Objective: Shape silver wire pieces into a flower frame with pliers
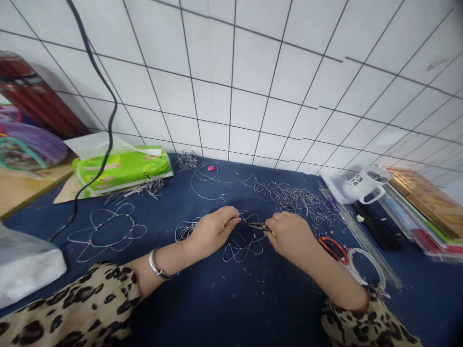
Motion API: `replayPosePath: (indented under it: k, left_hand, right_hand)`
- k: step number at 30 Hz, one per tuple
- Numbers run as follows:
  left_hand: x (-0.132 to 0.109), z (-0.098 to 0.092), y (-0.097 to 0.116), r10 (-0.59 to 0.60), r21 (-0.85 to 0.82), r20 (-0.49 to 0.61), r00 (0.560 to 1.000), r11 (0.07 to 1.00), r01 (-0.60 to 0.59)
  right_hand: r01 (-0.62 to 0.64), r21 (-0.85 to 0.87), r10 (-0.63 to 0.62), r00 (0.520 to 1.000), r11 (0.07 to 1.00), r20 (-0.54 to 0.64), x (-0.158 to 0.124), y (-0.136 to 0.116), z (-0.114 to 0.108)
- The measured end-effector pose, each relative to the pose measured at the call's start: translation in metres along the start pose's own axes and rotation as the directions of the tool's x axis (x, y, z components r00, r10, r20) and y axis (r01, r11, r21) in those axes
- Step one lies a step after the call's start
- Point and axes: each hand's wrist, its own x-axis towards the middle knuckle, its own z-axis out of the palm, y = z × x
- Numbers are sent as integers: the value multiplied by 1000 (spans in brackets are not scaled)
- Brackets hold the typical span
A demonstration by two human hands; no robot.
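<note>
My left hand (216, 230) is closed in a pinch on a looped wire piece (243, 249) that hangs just above or on the dark blue cloth. My right hand (291, 236) is wrapped round a pair of pliers (258, 226), whose dark jaws point left towards my left fingertips. Whether the jaws grip the wire I cannot tell. Partly behind my left forearm and hand lie more coiled wire loops (184, 230). A flower-shaped wire piece with small pink beads (108, 231) rests on the cloth to the left.
Tangled wire scraps (296, 197) lie behind my right hand. To the right are orange-handled scissors (333, 248), straight wires (372, 255), a white mug (367, 185) and stacked books (415, 212). A green tissue pack (123, 168) and a black cable (104, 164) are at left.
</note>
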Motion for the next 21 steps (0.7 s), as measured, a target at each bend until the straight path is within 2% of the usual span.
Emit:
replayPosePath:
  k: [5,8,14,21]
  left_hand:
    - [-1,-3,2,59,147,28,998,987,-63]
    - [-1,-3,2,89,175,48,995,980,-97]
    - [-1,-3,1,121,124,48,991,984,-126]
    - [1,-7,4,119,-21,36,992,993,-119]
  right_hand:
    - [0,-10,0,1000,1000,2,0,1,1]
    - [3,-7,-3,1000,1000,-2,0,1,1]
    - [1,-2,-1,1000,1000,-7,-1,1,1]
    - [-4,9,4,1000,1000,-10,-1,2,2]
